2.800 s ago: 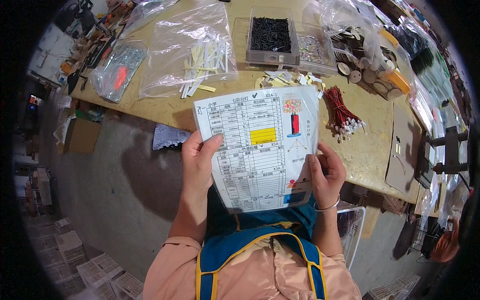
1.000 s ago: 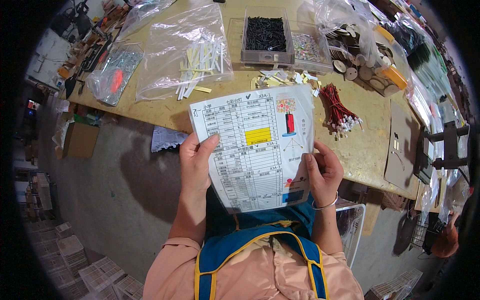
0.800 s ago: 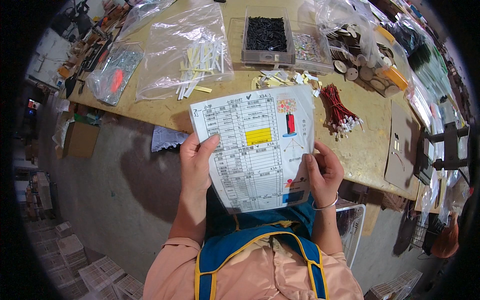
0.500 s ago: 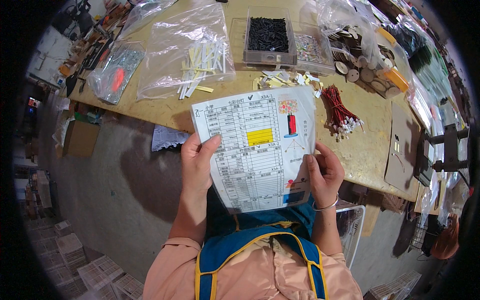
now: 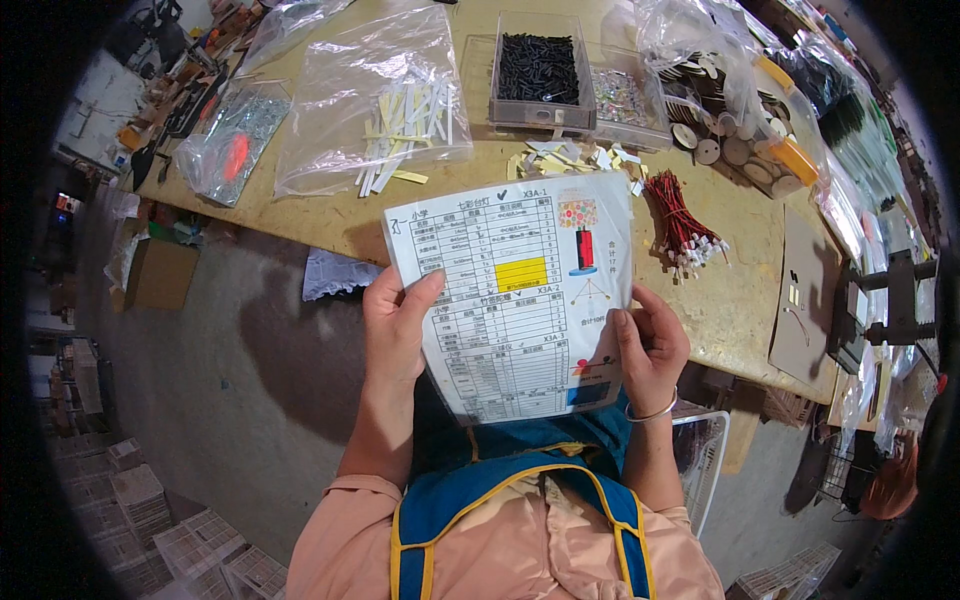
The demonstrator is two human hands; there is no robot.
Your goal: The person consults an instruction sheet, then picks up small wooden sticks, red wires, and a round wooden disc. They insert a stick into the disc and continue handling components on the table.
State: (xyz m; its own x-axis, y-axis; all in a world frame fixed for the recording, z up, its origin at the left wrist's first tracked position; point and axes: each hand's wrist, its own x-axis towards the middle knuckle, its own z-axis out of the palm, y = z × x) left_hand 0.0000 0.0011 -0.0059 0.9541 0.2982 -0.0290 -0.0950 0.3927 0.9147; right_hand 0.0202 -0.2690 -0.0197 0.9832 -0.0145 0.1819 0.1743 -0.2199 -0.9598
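A printed sheet (image 5: 515, 330) with tables, a yellow block and small coloured pictures is held up between my two hands, in front of the table's near edge. My left hand (image 5: 402, 315) pinches its left side, thumb on the printed face and fingers behind. At the right edge, my right hand (image 5: 650, 335) grips the sheet with thumb in front and fingers partly curled. Just beyond the sheet lie strips of yellow and white tape pieces (image 5: 570, 158). A bundle of red wires with white connectors (image 5: 680, 222) rests on the table to the right.
Across the table (image 5: 720, 320) are a clear bag with white and yellow strips (image 5: 405, 125), a box of small black parts (image 5: 540, 70), a tray of small clear parts (image 5: 620, 98) and round wooden discs (image 5: 735, 150). A cardboard piece (image 5: 800, 300) lies at right; a cardboard box (image 5: 160, 275) stands on the floor.
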